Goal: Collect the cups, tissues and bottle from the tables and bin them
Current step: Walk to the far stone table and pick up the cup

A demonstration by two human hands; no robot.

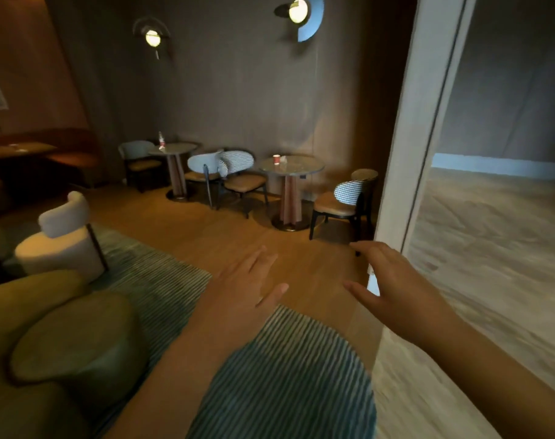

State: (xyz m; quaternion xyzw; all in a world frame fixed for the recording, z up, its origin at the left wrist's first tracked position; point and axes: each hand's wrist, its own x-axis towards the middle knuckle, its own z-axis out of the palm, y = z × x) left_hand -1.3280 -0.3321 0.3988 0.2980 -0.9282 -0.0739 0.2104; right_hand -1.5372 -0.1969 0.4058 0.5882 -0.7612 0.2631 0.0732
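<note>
We had both hands spread and empty, left hand (247, 289) and right hand (393, 280), with cup (276, 159) and bottle (161, 141) sitting uncollected on their tabletops.

Both arms reach forward, bare. Left hand (247, 289) flat, palm down, fingers spread, empty. Right hand (393, 286) loosely cupped, fingers apart, thumb out, empty.

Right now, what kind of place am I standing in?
Most likely a café or hotel lounge. Two small round pedestal tables with upholstered chairs stand along the wall, one holding a red cup, the other a bottle, under matching wall lamps.
</note>
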